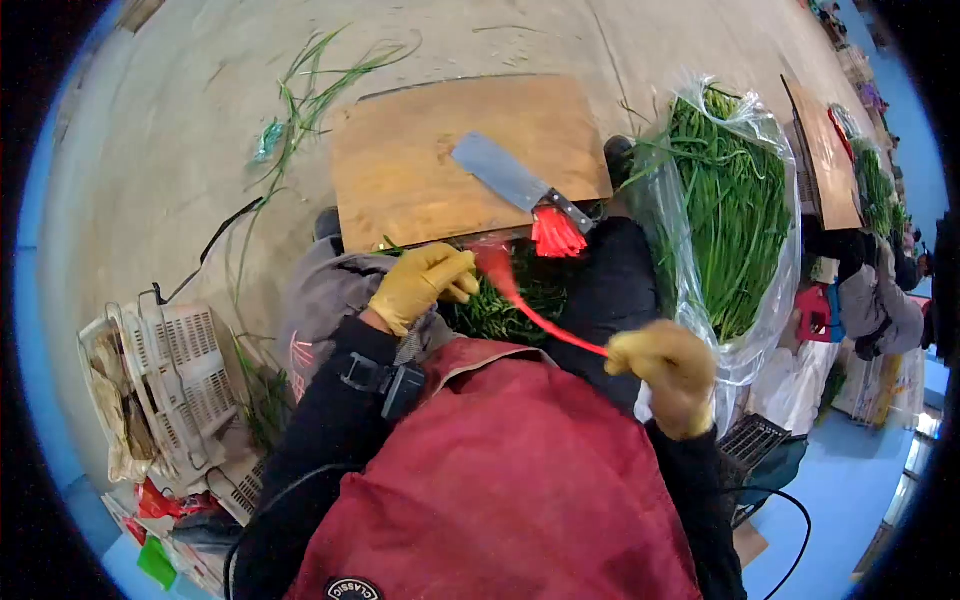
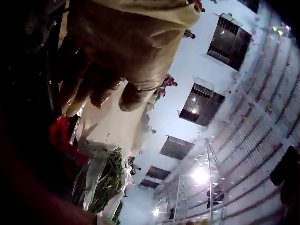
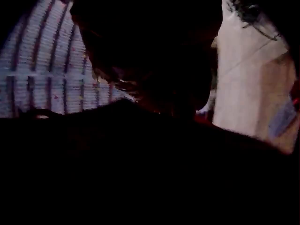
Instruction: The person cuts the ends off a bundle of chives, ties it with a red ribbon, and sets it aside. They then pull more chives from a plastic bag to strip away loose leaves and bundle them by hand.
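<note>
In the head view, the yellow-gloved right hand [image 1: 665, 375] pinches one end of a red strip [image 1: 535, 318], which stretches up and left to a blurred end at the board's near edge. The left hand [image 1: 425, 285], also gloved, is left of that blurred end, fingers loosely bent with nothing visibly held. In the left wrist view the left hand [image 2: 126, 47] has its fingers hanging above something red [image 2: 65, 140]. The right wrist view shows the right hand [image 3: 154, 51] only as a dark shape. Cut greens [image 1: 515, 310] lie between the person's legs.
A cleaver [image 1: 500, 172] rests on the wooden board [image 1: 400, 150], with a bundle of red strips [image 1: 558, 232] at its near edge. Long greens [image 1: 715, 200] fill a clear plastic bag on the right. White crates [image 1: 190, 350] stand at left; loose stalks [image 1: 305, 110] lie on the floor.
</note>
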The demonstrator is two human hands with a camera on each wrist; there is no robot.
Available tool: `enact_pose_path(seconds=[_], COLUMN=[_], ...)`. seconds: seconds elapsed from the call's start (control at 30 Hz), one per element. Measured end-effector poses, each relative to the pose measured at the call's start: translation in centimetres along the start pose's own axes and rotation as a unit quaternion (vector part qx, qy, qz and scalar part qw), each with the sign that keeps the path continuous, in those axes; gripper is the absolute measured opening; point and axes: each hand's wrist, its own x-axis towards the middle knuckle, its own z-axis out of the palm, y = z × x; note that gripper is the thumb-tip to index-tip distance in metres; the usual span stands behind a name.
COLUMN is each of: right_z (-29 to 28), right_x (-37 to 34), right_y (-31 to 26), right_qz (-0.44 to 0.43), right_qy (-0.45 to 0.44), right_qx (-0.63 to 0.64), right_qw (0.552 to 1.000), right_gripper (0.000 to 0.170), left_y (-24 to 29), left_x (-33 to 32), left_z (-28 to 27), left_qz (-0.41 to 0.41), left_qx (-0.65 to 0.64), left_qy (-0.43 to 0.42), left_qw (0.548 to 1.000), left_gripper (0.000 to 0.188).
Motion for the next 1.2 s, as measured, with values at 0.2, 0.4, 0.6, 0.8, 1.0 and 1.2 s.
enact_pose_path(seconds=[0.2, 0.4, 0.6, 0.8, 1.0, 1.2], right_z=[1.8, 4.3, 4.3, 4.1, 2.3, 3.7], right_x=[2.0, 2.2, 2.7, 1.9, 1.9, 3.2], right_y=[-2.5, -0.6, 0.0, 1.8, 2.9, 6.3], right_qz=[-0.061, -0.104, -0.100, -0.082, -0.066, -0.049], right_qy=[-0.007, 0.060, -0.019, -0.060, -0.086, -0.076], right_qx=[-0.003, -0.023, -0.046, -0.001, -0.006, 0.006], right_qw=[0.998, 0.992, 0.994, 0.995, 0.994, 0.996], right_gripper=[0.015, 0.015, 0.015, 0.012, 0.014, 0.016], left_y=[1.2, -0.1, -0.7, 1.9, 1.2, 0.2], left_x=[-0.5, 0.7, 1.8, 3.7, 5.5, 11.1], left_z=[0.2, -3.6, -4.5, -3.8, -5.3, -9.0], left_qz=[-0.025, 0.149, 0.110, 0.102, 0.179, 0.269], left_qx=[-0.070, -0.220, -0.291, -0.187, -0.073, 0.141], left_qy=[-0.086, 0.210, 0.156, 0.172, 0.184, 0.265], left_qw=[0.994, 0.941, 0.937, 0.962, 0.964, 0.915], left_gripper=[0.067, 0.048, 0.039, 0.034, 0.022, 0.023])
